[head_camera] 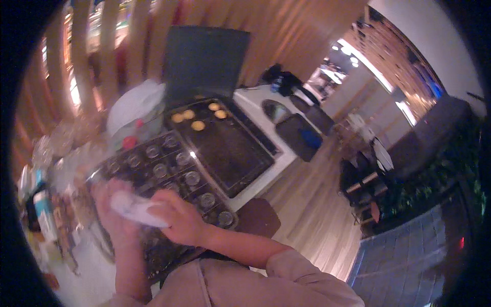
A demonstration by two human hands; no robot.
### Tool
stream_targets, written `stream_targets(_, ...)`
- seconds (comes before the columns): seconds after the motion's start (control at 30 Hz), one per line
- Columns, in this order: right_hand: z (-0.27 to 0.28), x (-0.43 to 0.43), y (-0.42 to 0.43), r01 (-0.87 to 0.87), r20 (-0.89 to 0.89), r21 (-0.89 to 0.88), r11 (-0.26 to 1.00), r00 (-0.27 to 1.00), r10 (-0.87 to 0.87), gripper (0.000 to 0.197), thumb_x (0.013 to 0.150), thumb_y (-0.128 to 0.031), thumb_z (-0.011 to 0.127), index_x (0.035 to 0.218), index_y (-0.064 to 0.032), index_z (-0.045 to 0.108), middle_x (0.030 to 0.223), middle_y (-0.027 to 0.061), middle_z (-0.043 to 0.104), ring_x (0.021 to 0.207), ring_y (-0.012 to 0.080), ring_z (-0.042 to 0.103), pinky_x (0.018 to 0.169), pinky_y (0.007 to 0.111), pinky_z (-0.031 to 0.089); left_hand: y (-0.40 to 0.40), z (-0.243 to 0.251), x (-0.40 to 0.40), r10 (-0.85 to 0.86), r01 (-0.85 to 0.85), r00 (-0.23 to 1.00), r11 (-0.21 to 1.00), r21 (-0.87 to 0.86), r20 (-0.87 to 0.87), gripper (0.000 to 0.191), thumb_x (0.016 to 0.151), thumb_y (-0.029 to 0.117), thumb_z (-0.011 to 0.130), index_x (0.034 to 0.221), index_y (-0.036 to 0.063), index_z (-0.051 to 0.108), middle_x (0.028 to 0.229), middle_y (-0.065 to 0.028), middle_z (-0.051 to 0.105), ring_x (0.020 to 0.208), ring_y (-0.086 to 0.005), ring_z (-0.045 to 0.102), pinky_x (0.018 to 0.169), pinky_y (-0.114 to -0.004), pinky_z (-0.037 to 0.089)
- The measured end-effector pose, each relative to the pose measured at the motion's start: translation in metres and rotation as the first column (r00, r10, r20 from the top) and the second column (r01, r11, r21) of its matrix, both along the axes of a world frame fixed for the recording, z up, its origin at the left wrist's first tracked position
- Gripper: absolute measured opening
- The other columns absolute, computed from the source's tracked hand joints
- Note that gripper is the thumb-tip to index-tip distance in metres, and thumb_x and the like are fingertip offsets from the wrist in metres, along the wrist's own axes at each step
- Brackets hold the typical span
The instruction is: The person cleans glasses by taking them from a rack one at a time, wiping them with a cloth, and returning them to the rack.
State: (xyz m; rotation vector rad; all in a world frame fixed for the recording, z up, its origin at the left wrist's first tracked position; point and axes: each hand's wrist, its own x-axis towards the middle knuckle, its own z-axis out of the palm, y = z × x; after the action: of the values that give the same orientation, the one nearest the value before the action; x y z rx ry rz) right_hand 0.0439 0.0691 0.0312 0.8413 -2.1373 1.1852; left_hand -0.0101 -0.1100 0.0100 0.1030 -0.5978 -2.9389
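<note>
A soft white thing, a cloth or a bag (134, 209), spans my two hands; blur hides which it is. My right hand (180, 220) is closed around its near end. At the far end is my left hand (109, 203), blurred, with the white thing across its palm. Below both hands lies a dark cooking plate with several round molds (153, 151). Joined to its right side is a flat dark griddle (226, 153), where several small round yellow cakes (198, 126) lie towards the back.
Behind the griddle stands a dark upright panel (205, 61). A large white bundle (136, 107) sits beside it, near red round things (129, 142). Bottles and packets (45, 211) crowd the left counter. Dark trays (299, 136) are at the right, above a wooden floor (307, 207).
</note>
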Motion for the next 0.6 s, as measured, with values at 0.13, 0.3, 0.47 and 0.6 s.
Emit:
stream_targets(0.13,0.025,-0.01,0.014,-0.045,-0.237,0.295,0.955,0.964,0.119,0.047,0.075,-0.01,0.063,0.121,-0.01,0.062,0.129,0.0101,0.058,0.075,0.0264,0.056,0.069,0.036,0.048,0.014,0.032,0.0,-0.199,0.207,0.967,0.978,0.032,-0.16,0.02,0.095,0.024,0.058,0.103,0.0058,0.059,0.097,-0.0099,0.066,0.09,-0.0241,0.063,0.08,-0.038,0.056)
stream_targets(0.3,0.045,-0.002,0.017,-0.044,0.004,0.498,0.866,0.999,0.048,0.057,0.075,-0.007,0.063,0.131,-0.009,0.056,0.13,0.0115,0.059,0.076,0.0287,0.056,0.071,0.04,0.049,0.006,0.022,-0.009,-0.14,0.145,0.984,0.989,0.03,-0.11,0.018,0.092,0.021,0.062,0.104,0.009,0.058,0.098,-0.0094,0.065,0.092,-0.0231,0.064,0.082,-0.038,0.056)
stream_targets(0.47,0.048,-0.022,0.004,-0.112,0.155,0.696,0.709,0.988,0.005,0.066,0.078,-0.012,0.064,0.141,-0.0109,0.048,0.139,0.0094,0.053,0.079,0.0309,0.064,0.066,0.041,0.054,0.005,0.014,-0.009,-0.187,0.192,0.98,0.978,0.079,-0.065,0.021,0.093,0.023,0.059,0.104,0.0048,0.059,0.095,-0.0095,0.065,0.09,-0.0222,0.064,0.082,-0.036,0.055)
stream_targets(0.6,0.037,-0.066,-0.034,-0.252,0.334,0.743,0.621,0.942,-0.018,0.078,0.076,-0.014,0.068,0.148,-0.0147,0.039,0.135,0.0129,0.056,0.081,0.0338,0.069,0.061,0.046,0.056,-0.006,0.005,-0.017,-0.134,0.13,0.99,0.989,-0.068,-0.051,0.025,0.093,0.024,0.058,0.103,0.0021,0.059,0.093,-0.01,0.066,0.088,-0.0218,0.064,0.082,-0.036,0.055)
